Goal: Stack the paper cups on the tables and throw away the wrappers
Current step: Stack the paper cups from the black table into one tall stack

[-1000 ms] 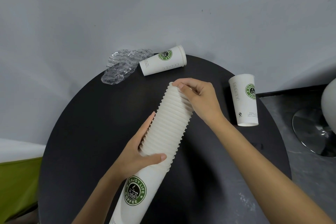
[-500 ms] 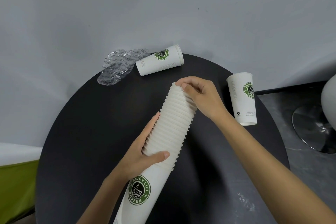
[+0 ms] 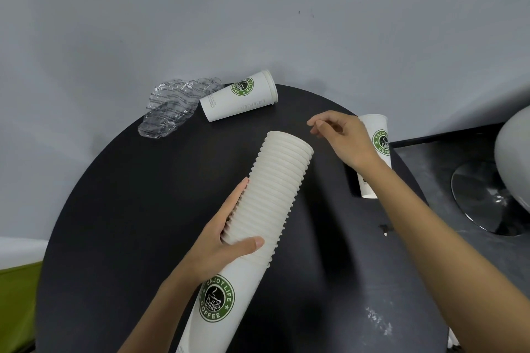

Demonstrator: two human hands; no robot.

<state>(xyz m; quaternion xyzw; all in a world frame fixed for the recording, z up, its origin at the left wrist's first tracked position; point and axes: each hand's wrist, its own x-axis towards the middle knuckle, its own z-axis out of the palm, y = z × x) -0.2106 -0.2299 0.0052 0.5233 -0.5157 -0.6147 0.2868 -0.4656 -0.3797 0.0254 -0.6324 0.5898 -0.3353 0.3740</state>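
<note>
Stack (image 3: 275, 195) seated; R hand (image 3: 341, 137) just left its rim, fingers loosely curled, empty; L hand (image 3: 223, 241) fingers wrap stack; far cup (image 3: 241, 97), right cup (image 3: 378, 143), wrapper (image 3: 172, 106) remain.

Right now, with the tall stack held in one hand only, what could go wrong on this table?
1. The left hand alone grips the tilted stack of cups low down; its top could sway or slide apart.
2. The far cup and the right cup lie on their sides near the table edge; a nudge from the right hand might roll them off.
3. The wrapper overhangs the edge and may fall.
</note>
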